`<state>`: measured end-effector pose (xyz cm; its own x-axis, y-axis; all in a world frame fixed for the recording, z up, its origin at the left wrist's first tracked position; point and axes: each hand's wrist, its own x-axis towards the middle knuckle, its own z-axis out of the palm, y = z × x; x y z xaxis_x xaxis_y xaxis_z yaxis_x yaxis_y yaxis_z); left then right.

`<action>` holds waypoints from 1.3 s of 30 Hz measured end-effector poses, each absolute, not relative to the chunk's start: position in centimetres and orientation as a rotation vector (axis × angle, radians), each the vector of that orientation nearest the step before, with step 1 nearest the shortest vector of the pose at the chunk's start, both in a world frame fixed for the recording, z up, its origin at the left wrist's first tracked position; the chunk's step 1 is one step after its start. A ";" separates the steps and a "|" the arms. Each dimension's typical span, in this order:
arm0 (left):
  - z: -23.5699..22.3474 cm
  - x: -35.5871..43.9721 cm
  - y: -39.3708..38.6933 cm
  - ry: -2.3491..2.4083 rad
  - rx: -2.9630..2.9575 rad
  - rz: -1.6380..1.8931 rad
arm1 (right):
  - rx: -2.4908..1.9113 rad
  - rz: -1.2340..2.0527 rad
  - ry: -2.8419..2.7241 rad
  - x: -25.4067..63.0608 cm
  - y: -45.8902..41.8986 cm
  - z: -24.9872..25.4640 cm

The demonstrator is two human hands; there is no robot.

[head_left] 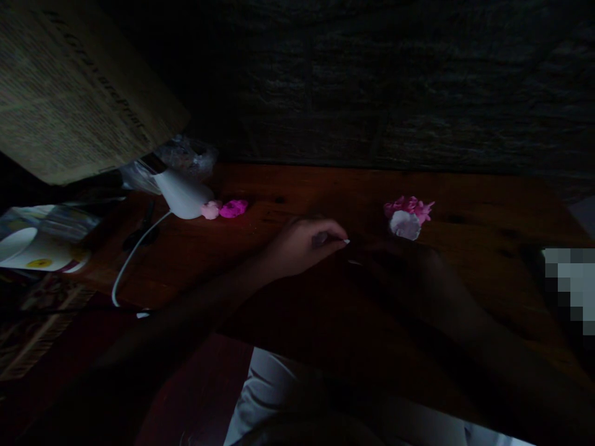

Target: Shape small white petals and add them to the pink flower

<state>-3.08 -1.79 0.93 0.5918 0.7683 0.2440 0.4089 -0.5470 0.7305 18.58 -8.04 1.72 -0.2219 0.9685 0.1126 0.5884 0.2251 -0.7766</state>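
Lighting is poor; much of the scene is in shadow.

My left hand [304,243] rests on the wooden table [488,204], fingers curled together, pinching a thin, pale-tipped item I cannot identify. My right hand [395,257] lies just right of it, too dark to tell whether it is open or closed, or whether it holds anything.

Just beyond my right hand sits one flower [408,217], pink petals above a white base. It appears close to the hand; contact cannot be confirmed.

Beyond and left of my left hand, well apart: two lumps, one pale pink [211,209], one magenta [233,208], touching each other. The pale one lies against one white lamp base [182,193], from which one white cord [132,254] runs toward me.

Far left: one newspaper [69,93], print illegible apart from a large heading I cannot read with certainty. Below it, one white cup [37,251] on its side, bearing a yellow mark; lettering unreadable.
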 end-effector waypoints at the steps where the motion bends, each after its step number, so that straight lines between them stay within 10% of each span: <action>1: 1.0 -3.0 -2.0 0.907 2.123 0.746 | -1.428 0.841 -1.863 18.5 -8.1 1.8; 39: 1.8 -2.9 -3.2 0.650 2.391 0.797 | -1.378 1.306 -1.527 18.4 -8.1 2.6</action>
<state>-2.90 -3.20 1.77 0.7099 0.5835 0.3944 0.2697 -0.7425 0.6131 18.37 -8.10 2.58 -0.1982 0.9717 -0.1284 0.2772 -0.0701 -0.9583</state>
